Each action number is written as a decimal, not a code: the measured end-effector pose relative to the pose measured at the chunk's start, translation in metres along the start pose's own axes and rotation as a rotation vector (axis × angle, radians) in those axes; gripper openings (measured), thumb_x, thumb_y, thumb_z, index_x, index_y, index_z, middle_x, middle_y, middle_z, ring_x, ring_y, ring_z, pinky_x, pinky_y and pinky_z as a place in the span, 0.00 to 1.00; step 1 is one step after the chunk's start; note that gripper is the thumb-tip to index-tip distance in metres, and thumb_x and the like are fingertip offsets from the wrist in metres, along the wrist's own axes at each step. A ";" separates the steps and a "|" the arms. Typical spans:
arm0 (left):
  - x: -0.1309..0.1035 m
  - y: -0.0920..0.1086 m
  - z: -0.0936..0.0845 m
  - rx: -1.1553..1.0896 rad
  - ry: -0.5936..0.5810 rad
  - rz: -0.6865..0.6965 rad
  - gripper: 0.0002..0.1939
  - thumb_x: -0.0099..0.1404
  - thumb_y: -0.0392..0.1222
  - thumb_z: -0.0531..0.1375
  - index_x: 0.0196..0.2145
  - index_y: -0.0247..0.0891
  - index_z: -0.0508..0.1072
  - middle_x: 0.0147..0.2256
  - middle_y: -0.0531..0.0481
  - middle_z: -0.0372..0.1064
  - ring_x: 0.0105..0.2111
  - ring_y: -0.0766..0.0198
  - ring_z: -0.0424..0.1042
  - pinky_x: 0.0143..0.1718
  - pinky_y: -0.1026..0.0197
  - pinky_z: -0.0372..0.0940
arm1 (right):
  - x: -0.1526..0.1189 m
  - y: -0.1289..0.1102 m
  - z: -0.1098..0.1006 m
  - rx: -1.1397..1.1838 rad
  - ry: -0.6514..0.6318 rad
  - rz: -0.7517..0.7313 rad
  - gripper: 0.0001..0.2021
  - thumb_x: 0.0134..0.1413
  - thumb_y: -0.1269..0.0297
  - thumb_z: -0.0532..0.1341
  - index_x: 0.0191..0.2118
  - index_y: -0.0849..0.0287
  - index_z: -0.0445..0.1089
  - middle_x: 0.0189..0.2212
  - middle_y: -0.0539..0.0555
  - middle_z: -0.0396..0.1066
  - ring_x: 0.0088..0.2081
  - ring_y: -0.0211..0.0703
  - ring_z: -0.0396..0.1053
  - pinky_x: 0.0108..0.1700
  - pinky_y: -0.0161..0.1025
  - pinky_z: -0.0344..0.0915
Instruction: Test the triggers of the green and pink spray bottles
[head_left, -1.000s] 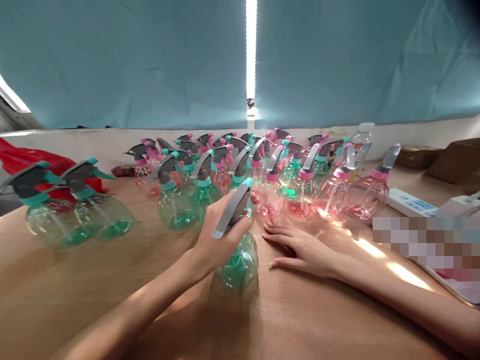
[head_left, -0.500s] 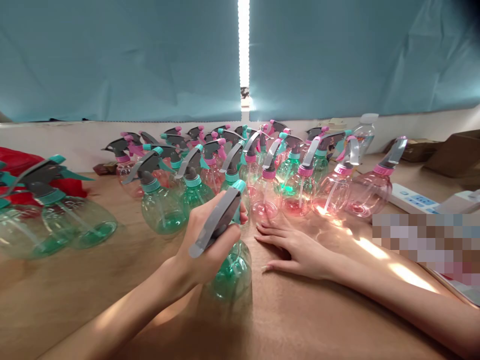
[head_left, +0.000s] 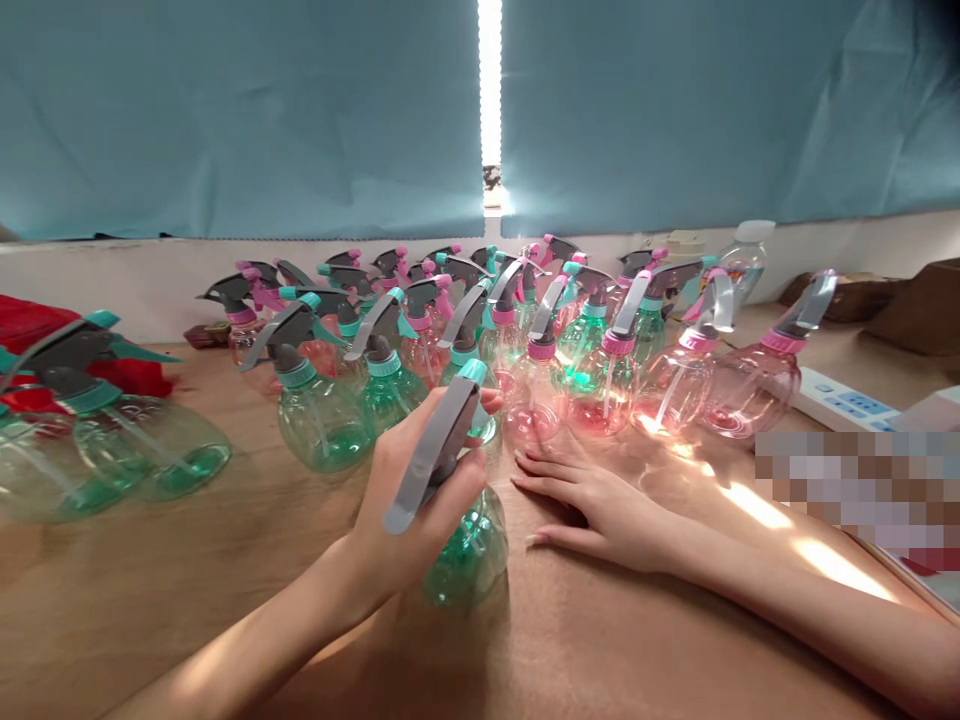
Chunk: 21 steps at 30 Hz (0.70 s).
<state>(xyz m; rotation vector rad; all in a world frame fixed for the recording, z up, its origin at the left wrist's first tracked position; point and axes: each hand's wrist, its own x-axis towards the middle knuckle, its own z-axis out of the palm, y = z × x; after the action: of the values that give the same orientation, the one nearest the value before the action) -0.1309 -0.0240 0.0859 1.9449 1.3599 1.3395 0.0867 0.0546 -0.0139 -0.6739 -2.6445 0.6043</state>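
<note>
My left hand [head_left: 409,490] is wrapped round the neck and grey trigger head of a green spray bottle [head_left: 469,555], which stands upright on the wooden table [head_left: 570,650]. Its turquoise nozzle points away from me. Palm down on the table, my right hand [head_left: 589,500] lies to the right of that bottle, fingers spread and holding nothing. Just beyond its fingertips stands a clear pink spray bottle [head_left: 534,400]. Another green bottle [head_left: 326,420] is to the left of my left hand.
Several green and pink spray bottles stand in rows behind my hands. Two green bottles [head_left: 161,450] are at the left, before a red cloth [head_left: 37,325]. A white power strip [head_left: 847,400], a capped clear bottle [head_left: 746,265] and brown packages [head_left: 919,305] are at the right.
My left hand and the green bottle in it have shifted very slightly to the right in view. My right hand keeps its place on the table.
</note>
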 end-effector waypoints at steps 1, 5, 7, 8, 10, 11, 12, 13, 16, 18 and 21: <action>0.000 0.000 0.000 0.001 -0.001 0.000 0.16 0.60 0.34 0.55 0.46 0.40 0.70 0.37 0.52 0.71 0.26 0.66 0.66 0.34 0.59 0.67 | 0.000 0.000 0.000 0.000 0.000 0.001 0.32 0.60 0.43 0.60 0.63 0.57 0.65 0.64 0.61 0.61 0.66 0.58 0.56 0.65 0.59 0.55; 0.000 -0.001 -0.001 -0.013 0.004 0.033 0.16 0.60 0.34 0.55 0.47 0.40 0.70 0.40 0.50 0.71 0.30 0.65 0.69 0.38 0.58 0.68 | 0.000 0.000 0.000 -0.009 -0.020 -0.004 0.32 0.61 0.44 0.59 0.64 0.59 0.64 0.65 0.62 0.59 0.66 0.57 0.55 0.66 0.59 0.54; 0.001 -0.001 0.000 -0.028 0.002 0.033 0.16 0.60 0.34 0.55 0.47 0.40 0.70 0.41 0.50 0.72 0.32 0.64 0.69 0.39 0.58 0.68 | -0.001 0.001 0.000 -0.004 -0.020 -0.011 0.31 0.62 0.44 0.59 0.64 0.59 0.64 0.65 0.62 0.58 0.67 0.57 0.54 0.66 0.59 0.53; 0.001 -0.001 0.000 -0.033 0.001 0.028 0.16 0.60 0.34 0.55 0.47 0.40 0.70 0.41 0.50 0.72 0.31 0.64 0.69 0.38 0.58 0.68 | -0.001 0.001 0.000 0.002 -0.015 -0.014 0.31 0.62 0.45 0.59 0.64 0.58 0.64 0.65 0.61 0.58 0.67 0.57 0.54 0.66 0.60 0.52; 0.000 -0.001 0.000 -0.030 0.000 0.012 0.15 0.60 0.34 0.56 0.46 0.40 0.70 0.38 0.51 0.71 0.30 0.65 0.67 0.37 0.59 0.68 | -0.001 0.002 0.001 0.012 -0.008 -0.018 0.31 0.62 0.45 0.59 0.64 0.57 0.64 0.65 0.61 0.58 0.67 0.57 0.53 0.66 0.60 0.52; 0.000 0.000 0.000 -0.026 -0.002 0.001 0.15 0.60 0.35 0.56 0.46 0.40 0.70 0.36 0.52 0.70 0.28 0.65 0.65 0.36 0.59 0.67 | -0.001 0.003 0.001 0.014 -0.009 -0.018 0.31 0.62 0.45 0.59 0.64 0.57 0.63 0.65 0.61 0.58 0.67 0.57 0.53 0.66 0.60 0.52; 0.000 0.000 0.000 -0.022 -0.004 -0.009 0.14 0.60 0.36 0.56 0.45 0.40 0.70 0.33 0.53 0.68 0.27 0.65 0.64 0.36 0.58 0.67 | -0.001 0.003 0.002 0.014 -0.009 -0.017 0.31 0.62 0.45 0.59 0.64 0.57 0.63 0.66 0.61 0.58 0.67 0.58 0.53 0.66 0.60 0.52; 0.000 0.000 0.000 -0.020 -0.005 -0.018 0.14 0.60 0.36 0.56 0.45 0.40 0.70 0.30 0.54 0.65 0.26 0.65 0.62 0.35 0.58 0.67 | -0.001 0.004 0.002 0.014 -0.008 -0.017 0.31 0.62 0.45 0.59 0.64 0.57 0.63 0.65 0.61 0.58 0.67 0.58 0.53 0.66 0.61 0.52; 0.000 0.000 0.000 -0.026 -0.011 -0.033 0.14 0.59 0.37 0.56 0.44 0.41 0.70 0.25 0.57 0.58 0.22 0.66 0.57 0.32 0.58 0.66 | -0.001 0.003 0.002 0.008 0.002 -0.018 0.30 0.62 0.45 0.59 0.64 0.56 0.64 0.65 0.61 0.59 0.67 0.58 0.54 0.66 0.61 0.52; 0.001 0.000 -0.001 -0.034 -0.013 -0.039 0.14 0.59 0.36 0.56 0.44 0.41 0.70 0.24 0.57 0.56 0.21 0.67 0.56 0.32 0.58 0.65 | -0.001 0.003 0.002 0.002 0.002 -0.018 0.30 0.62 0.45 0.59 0.64 0.56 0.64 0.65 0.61 0.59 0.67 0.58 0.55 0.66 0.61 0.53; 0.002 0.001 -0.001 -0.022 -0.009 -0.032 0.14 0.59 0.36 0.56 0.44 0.41 0.70 0.25 0.56 0.58 0.22 0.66 0.57 0.31 0.58 0.65 | -0.002 0.002 0.001 0.005 0.007 -0.017 0.29 0.62 0.45 0.59 0.64 0.55 0.64 0.65 0.60 0.60 0.67 0.57 0.55 0.66 0.60 0.53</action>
<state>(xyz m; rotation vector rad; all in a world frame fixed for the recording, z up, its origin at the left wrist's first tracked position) -0.1315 -0.0229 0.0877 1.9045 1.3606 1.3237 0.0882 0.0551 -0.0164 -0.6506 -2.6391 0.6020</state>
